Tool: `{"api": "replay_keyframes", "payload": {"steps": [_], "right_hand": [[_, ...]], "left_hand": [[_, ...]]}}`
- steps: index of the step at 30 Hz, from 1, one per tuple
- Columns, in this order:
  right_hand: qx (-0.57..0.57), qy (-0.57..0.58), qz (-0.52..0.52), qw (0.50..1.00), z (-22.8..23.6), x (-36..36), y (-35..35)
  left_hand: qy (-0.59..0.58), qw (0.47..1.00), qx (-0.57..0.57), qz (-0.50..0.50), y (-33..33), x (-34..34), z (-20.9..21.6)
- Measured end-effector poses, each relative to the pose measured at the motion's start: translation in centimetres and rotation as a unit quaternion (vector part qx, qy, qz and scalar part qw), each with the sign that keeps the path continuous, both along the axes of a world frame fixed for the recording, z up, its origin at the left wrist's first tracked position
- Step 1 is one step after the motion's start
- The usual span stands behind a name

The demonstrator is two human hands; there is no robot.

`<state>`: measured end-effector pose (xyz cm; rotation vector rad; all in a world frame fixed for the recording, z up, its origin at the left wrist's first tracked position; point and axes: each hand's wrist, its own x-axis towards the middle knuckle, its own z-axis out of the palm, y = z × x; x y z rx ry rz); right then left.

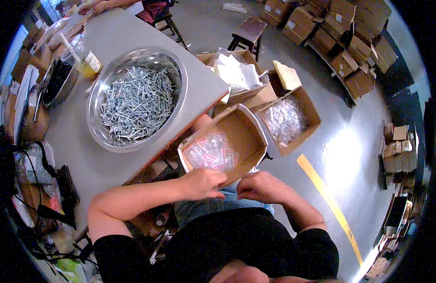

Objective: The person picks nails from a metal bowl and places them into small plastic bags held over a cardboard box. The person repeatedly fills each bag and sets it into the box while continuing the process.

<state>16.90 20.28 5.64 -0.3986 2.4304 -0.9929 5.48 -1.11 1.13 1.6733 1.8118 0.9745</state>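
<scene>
My left hand (206, 183) is closed at the near edge of an open cardboard box (246, 129), thumb against curled fingers. Close to its right, my right hand (261, 187) is closed too, fingertips pinched together and turned toward the left hand. What either hand holds, if anything, is too small or hidden to make out. In the box lie several small clear zip bags (211, 150) with red strips and small ring-shaped pieces inside. On the grey table (199, 75) to the left stands a large steel bowl (96, 123) heaped with silver screws (137, 104).
Right of the box is another carton (293, 144) of clear plastic bags (285, 120); behind, a carton holds white packing (237, 70). A wooden stool (249, 30) stands beyond. A bottle of yellow liquid (89, 65) and a dark-filled bowl (59, 80) sit far left. Another person's arm reaches over the table's far end.
</scene>
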Motion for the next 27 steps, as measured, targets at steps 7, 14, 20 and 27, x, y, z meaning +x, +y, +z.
{"api": "replay_keyframes", "payload": {"steps": [7,14,20,27], "right_hand": [[-0.108,0.233,-0.128,0.958,3.4,-4.3,-1.2],[-0.108,0.335,-0.008,0.936,3.9,-8.6,-3.5],[-0.114,0.300,0.005,0.947,4.8,-10.5,-2.8],[-0.146,0.286,0.004,0.947,5.3,-11.5,-2.0]], "left_hand": [[-0.243,0.953,-0.132,0.121,0.4,-2.5,2.1],[-0.357,0.921,0.026,0.154,0.3,-3.4,2.8],[-0.370,0.919,0.011,0.138,-0.4,-5.1,4.4],[-0.252,0.952,0.053,0.166,-0.4,-5.6,4.8]]}}
